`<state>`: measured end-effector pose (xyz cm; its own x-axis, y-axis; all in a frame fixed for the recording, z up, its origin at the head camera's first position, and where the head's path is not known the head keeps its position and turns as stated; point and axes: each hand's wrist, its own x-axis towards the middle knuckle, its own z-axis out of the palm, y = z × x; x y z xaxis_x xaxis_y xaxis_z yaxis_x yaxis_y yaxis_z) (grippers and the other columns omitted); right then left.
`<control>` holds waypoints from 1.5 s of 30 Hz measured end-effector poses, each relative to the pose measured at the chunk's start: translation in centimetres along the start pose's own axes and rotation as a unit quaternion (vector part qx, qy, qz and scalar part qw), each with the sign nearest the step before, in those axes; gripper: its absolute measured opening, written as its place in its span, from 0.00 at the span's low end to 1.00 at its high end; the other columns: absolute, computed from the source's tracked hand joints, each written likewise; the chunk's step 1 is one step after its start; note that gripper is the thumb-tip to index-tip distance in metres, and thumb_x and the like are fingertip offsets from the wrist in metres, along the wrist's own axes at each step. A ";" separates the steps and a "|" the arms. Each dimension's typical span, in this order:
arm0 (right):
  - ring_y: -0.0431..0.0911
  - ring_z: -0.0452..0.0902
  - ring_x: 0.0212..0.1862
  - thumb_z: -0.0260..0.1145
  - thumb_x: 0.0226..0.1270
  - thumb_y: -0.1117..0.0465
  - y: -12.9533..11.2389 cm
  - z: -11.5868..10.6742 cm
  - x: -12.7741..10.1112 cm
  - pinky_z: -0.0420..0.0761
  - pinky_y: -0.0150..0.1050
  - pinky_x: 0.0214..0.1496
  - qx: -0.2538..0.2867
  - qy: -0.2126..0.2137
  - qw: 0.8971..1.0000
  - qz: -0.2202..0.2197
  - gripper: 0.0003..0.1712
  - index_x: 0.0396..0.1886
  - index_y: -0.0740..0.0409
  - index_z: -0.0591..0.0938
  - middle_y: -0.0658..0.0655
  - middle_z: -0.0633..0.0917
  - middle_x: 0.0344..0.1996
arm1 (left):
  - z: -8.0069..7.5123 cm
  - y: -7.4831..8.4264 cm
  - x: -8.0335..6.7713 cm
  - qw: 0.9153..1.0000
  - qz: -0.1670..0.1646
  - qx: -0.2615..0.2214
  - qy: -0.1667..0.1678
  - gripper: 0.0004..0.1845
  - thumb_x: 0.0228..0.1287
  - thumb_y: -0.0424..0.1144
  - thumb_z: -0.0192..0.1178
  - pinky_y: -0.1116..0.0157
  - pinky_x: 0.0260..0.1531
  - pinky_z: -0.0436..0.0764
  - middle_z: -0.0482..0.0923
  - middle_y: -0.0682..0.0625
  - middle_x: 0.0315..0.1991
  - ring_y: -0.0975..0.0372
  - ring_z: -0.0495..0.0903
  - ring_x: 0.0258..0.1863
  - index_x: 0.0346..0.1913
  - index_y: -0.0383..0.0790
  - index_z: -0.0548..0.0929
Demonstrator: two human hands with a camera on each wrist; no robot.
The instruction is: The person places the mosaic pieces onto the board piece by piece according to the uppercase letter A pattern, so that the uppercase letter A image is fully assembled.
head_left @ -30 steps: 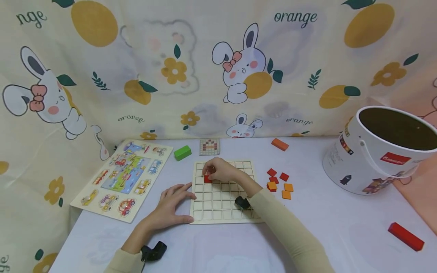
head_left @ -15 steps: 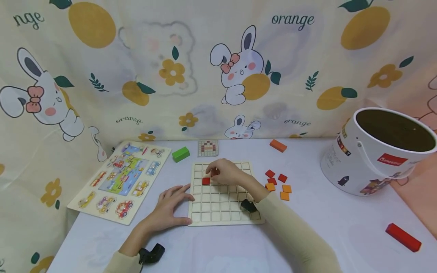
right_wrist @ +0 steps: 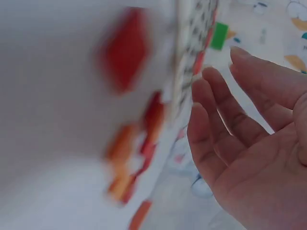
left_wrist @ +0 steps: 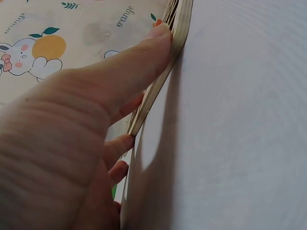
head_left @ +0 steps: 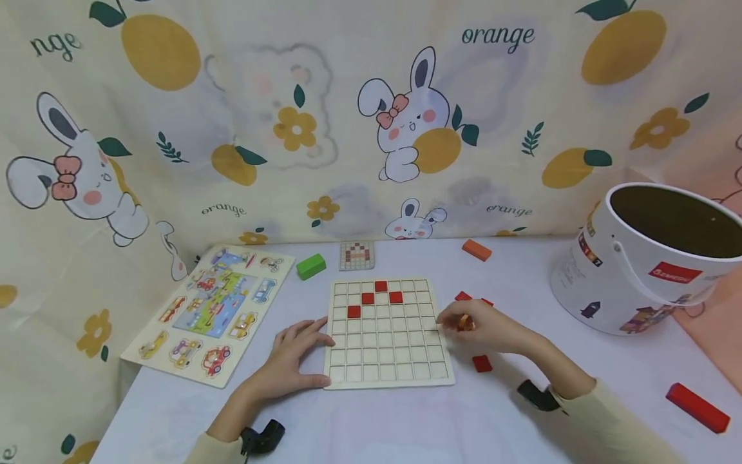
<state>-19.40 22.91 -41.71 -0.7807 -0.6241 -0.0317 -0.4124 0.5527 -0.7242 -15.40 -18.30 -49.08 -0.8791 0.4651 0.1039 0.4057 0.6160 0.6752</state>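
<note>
While the flat vehicle puzzle board (head_left: 211,312) lies at the table's (head_left: 406,425) left, the left hand (head_left: 292,357) rests against the wooden grid board (head_left: 385,361), its straight fingers (left_wrist: 144,62) pressed to the thin left edge. Four square red tiles (head_left: 368,298) sit in the board's upper cells. A glossy green block (head_left: 311,265) and a small pattern card (head_left: 356,255) lie behind it. Just right of the board, the right hand (head_left: 484,328) hovers over loose red and orange tiles (head_left: 464,297), fingers (right_wrist: 216,124) relaxed and slightly apart, gripping nothing. One red square tile (head_left: 482,363) lies near its wrist. Farther right stand a round white bucket (head_left: 626,277) and a long red block (head_left: 697,407).
</note>
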 end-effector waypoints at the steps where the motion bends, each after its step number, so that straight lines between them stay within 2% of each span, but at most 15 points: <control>1: 0.45 0.76 0.44 0.71 0.62 0.68 0.4 -0.2 -1.0 0.78 0.37 0.46 -0.005 0.000 1.000 0.008 0.16 0.50 0.59 0.84 0.52 0.85 0.42 | 0.0 0.0 0.0 1.000 -0.001 -0.001 0.000 0.31 0.47 0.61 0.75 0.40 0.66 0.43 0.56 0.49 0.78 0.45 0.49 0.75 0.56 0.61 0.78; 4: 0.46 0.75 0.46 0.73 0.60 0.66 1.2 -0.3 -3.5 0.78 0.37 0.48 -0.013 0.004 0.999 0.039 0.17 0.50 0.55 0.84 0.50 0.84 0.45 | -0.1 0.2 0.1 1.000 -0.002 -0.001 0.000 0.32 0.46 0.60 0.75 0.40 0.66 0.43 0.56 0.49 0.78 0.46 0.49 0.75 0.56 0.60 0.78; 8: 0.46 0.73 0.45 0.74 0.58 0.65 1.9 0.1 -5.8 0.77 0.36 0.46 -0.011 0.015 0.998 0.060 0.18 0.49 0.53 0.84 0.48 0.83 0.44 | -0.2 0.3 0.2 1.000 -0.003 -0.002 -0.002 0.32 0.46 0.61 0.75 0.40 0.66 0.42 0.56 0.49 0.78 0.45 0.49 0.75 0.56 0.60 0.78; 13: 0.45 0.73 0.45 0.73 0.59 0.66 2.4 0.7 -7.1 0.77 0.36 0.44 0.004 0.028 0.999 0.041 0.18 0.49 0.52 0.84 0.48 0.82 0.44 | -0.1 0.3 0.1 1.000 -0.009 0.000 -0.004 0.31 0.47 0.62 0.74 0.38 0.66 0.42 0.56 0.49 0.78 0.45 0.48 0.75 0.56 0.61 0.78; 17: 0.45 0.74 0.44 0.74 0.58 0.66 2.4 1.1 -7.0 0.76 0.36 0.44 -0.002 0.035 0.999 0.026 0.18 0.48 0.51 0.84 0.47 0.82 0.43 | -0.2 0.3 0.1 1.000 -0.011 0.001 -0.004 0.32 0.47 0.61 0.74 0.38 0.66 0.42 0.56 0.49 0.78 0.45 0.48 0.75 0.56 0.61 0.78; 24: 0.44 0.75 0.41 0.73 0.57 0.70 2.4 1.4 -6.4 0.77 0.33 0.43 -0.006 0.042 0.998 0.043 0.21 0.51 0.57 0.82 0.49 0.83 0.43 | -0.3 0.3 0.1 1.000 -0.012 0.002 -0.003 0.32 0.47 0.61 0.75 0.38 0.66 0.43 0.55 0.49 0.78 0.45 0.48 0.75 0.56 0.60 0.78; 31: 0.44 0.73 0.39 0.74 0.57 0.70 2.5 1.6 -6.2 0.75 0.32 0.40 0.016 0.040 0.998 0.053 0.17 0.46 0.57 0.84 0.49 0.80 0.36 | -0.2 0.3 0.1 1.000 -0.016 0.000 -0.003 0.32 0.46 0.61 0.75 0.37 0.66 0.43 0.56 0.49 0.78 0.45 0.48 0.75 0.56 0.60 0.78; 36: 0.44 0.72 0.39 0.74 0.58 0.69 2.4 1.8 -6.0 0.76 0.32 0.40 0.034 0.032 0.998 0.053 0.12 0.41 0.57 0.84 0.49 0.80 0.36 | -0.2 0.2 0.0 1.000 -0.017 0.003 -0.002 0.32 0.46 0.62 0.75 0.37 0.66 0.44 0.56 0.50 0.78 0.45 0.48 0.75 0.56 0.61 0.78; 41: 0.44 0.73 0.38 0.75 0.56 0.69 2.0 1.9 -5.4 0.78 0.32 0.40 0.026 0.026 0.997 0.072 0.15 0.42 0.57 0.82 0.49 0.79 0.36 | -0.2 0.2 0.0 1.000 -0.015 0.005 -0.002 0.32 0.47 0.62 0.74 0.38 0.66 0.44 0.56 0.50 0.78 0.46 0.48 0.75 0.56 0.61 0.78; 45: 0.44 0.73 0.37 0.75 0.55 0.70 1.7 1.9 -5.0 0.78 0.32 0.39 0.010 0.023 0.998 0.066 0.16 0.42 0.58 0.82 0.49 0.79 0.33 | -0.2 0.3 0.1 1.000 -0.015 0.005 -0.004 0.31 0.47 0.62 0.74 0.38 0.66 0.43 0.56 0.50 0.78 0.45 0.48 0.75 0.55 0.60 0.78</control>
<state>-15.30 25.87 -44.09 -0.8484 -0.5206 -0.0963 -0.2960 0.6173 -0.7290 -15.42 -18.26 -48.72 -0.8894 0.4505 0.0776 0.3808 0.6362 0.6709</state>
